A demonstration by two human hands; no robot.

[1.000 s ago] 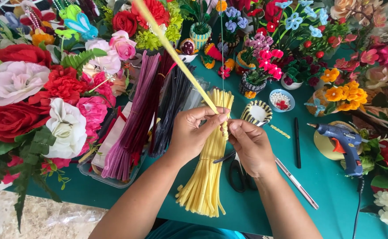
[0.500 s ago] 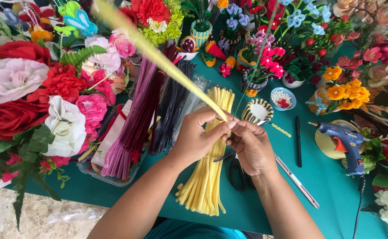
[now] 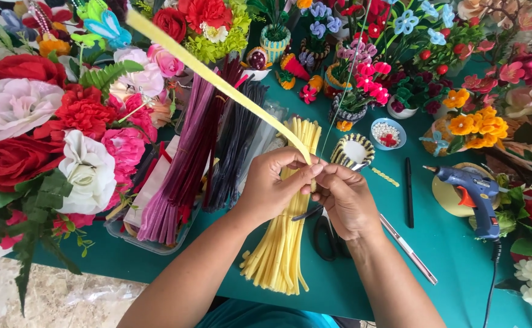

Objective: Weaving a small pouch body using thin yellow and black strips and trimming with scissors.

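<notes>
My left hand point(image 3: 275, 185) and my right hand point(image 3: 345, 200) meet above a teal table point(image 3: 460, 267). Both pinch the near end of one long yellow pipe cleaner point(image 3: 211, 76), which slants up and away to the upper left. A thin wire point(image 3: 345, 73) rises from between my fingertips toward the top of the view. Under my hands lies a bundle of yellow pipe cleaners point(image 3: 281, 249). Black scissors point(image 3: 323, 234) lie partly hidden under my right hand.
A clear tray point(image 3: 150, 243) holds purple, pink and dark pipe cleaners point(image 3: 187, 164). Artificial flowers point(image 3: 41, 140) crowd the left, back and right. A blue glue gun point(image 3: 472, 191) stands at right, near a black pen point(image 3: 409, 191), a thin rod point(image 3: 409, 249) and a small striped basket point(image 3: 354, 152).
The far end of the long yellow pipe cleaner has swung leftward. My hands stay joined at its near end above the yellow bundle.
</notes>
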